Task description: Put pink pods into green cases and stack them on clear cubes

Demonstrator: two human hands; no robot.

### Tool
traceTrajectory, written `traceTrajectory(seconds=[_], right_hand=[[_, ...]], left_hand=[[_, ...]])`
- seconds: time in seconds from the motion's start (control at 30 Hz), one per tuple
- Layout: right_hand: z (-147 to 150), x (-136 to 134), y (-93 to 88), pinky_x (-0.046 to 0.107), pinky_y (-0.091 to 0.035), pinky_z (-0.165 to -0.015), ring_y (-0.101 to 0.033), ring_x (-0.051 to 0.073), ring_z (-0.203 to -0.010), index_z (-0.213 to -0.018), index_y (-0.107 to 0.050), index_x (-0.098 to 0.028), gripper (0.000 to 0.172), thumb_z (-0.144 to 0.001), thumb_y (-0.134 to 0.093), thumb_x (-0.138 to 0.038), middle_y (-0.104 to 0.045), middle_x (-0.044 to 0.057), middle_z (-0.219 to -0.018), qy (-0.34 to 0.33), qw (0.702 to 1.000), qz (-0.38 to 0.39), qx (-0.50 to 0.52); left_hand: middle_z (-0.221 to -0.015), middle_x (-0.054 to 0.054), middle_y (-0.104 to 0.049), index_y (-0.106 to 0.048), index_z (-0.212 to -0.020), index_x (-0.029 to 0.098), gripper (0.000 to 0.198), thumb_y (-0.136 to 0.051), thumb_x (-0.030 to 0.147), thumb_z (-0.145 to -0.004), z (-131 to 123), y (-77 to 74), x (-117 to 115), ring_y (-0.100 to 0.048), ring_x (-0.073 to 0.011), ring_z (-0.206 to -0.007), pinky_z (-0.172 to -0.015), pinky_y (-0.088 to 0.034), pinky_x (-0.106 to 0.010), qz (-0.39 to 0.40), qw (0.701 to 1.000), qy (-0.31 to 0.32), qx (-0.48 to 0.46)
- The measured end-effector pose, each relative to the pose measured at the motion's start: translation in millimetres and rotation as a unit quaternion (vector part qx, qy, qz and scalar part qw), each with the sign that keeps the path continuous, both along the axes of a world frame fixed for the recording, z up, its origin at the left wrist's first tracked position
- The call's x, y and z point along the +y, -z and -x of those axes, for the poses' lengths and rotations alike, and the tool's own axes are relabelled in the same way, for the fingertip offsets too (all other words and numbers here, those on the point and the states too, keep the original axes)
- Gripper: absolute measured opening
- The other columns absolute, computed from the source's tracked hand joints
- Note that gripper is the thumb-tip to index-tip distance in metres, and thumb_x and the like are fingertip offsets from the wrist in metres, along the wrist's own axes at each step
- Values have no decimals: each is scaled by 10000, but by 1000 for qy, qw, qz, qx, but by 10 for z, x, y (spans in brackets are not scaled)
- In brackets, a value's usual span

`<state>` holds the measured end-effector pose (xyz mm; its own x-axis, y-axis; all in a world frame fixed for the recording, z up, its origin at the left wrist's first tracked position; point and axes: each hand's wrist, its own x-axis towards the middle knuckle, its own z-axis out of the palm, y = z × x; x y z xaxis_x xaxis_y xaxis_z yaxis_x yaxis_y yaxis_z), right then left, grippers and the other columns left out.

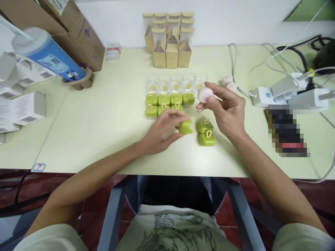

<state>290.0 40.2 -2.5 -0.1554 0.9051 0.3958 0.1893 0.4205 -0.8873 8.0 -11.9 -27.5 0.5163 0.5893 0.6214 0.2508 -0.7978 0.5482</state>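
Pinched between thumb and fingers of the left hand (162, 131), a small green square plastic case (186, 127) is low over the pale table (104, 122); right hand (229, 109) grips a round pink plastic piece (204, 94) at one o'clock of it; two matching green cases (206, 134) lie at three o'clock.

Pale table (104, 115), white wall (235, 21)

A "7" is being shown on a sticker (39, 167) at the table (104, 132) edge. Other labels (28, 119) are being rendered unreadable.
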Motion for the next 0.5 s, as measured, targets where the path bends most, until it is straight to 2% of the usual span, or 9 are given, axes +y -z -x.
traceTrajectory(seconds=[0.07,0.13,0.23,0.3,0.4,0.5], right_hand=[[30,-56,-35,662,-797,-928,-893,355,-1021,-1530,-843,-444,656,-1049,-821,-889,-879,70,-1290,-5,1000,0,8],[68,-125,-80,641,-807,-905,-891,341,-1002,-1499,-859,-442,607,-1049,-856,-849,-868,76,-1334,-16,1000,-5,20],[126,-220,-130,592,-817,-879,-894,315,-999,-1450,-892,-418,474,-1084,-895,-719,-859,82,-1409,-50,997,-13,51],[157,-257,-139,570,-822,-896,-903,328,-1072,-1385,-921,-395,418,-1065,-940,-663,-876,86,-1406,-78,994,-20,70],[190,-270,-119,575,-832,-936,-917,355,-1145,-1338,-923,-367,420,-1035,-974,-652,-906,88,-1358,-102,991,-6,89],[205,-266,-91,603,-845,-949,-937,355,-1094,-1372,-901,-362,443,-1029,-986,-630,-907,77,-1362,-116,987,20,109]], left_hand=[[-1627,-158,-674,-617,-1759,419,543,-701,565,-1243,53,-9,54,-709,-343,-1564,-1153,-746,-484,52,995,-62,-52],[-1657,-152,-668,-646,-1718,432,561,-751,633,-1205,74,1,88,-695,-362,-1601,-1168,-746,-513,76,988,-95,-90],[-1609,-131,-710,-677,-1670,436,563,-839,619,-1163,58,37,102,-773,-336,-1510,-1164,-751,-496,102,981,-93,-139],[-1620,-126,-727,-645,-1703,438,591,-839,603,-1169,42,53,99,-810,-320,-1470,-1169,-752,-480,116,977,-80,-160],[-1650,-125,-737,-607,-1741,432,622,-810,623,-1185,44,40,89,-812,-325,-1499,-1220,-736,-489,121,975,-74,-169],[-1651,-133,-738,-636,-1730,411,642,-790,696,-1176,77,-9,71,-800,-346,-1515,-1196,-748,-495,149,972,-84,-160]])
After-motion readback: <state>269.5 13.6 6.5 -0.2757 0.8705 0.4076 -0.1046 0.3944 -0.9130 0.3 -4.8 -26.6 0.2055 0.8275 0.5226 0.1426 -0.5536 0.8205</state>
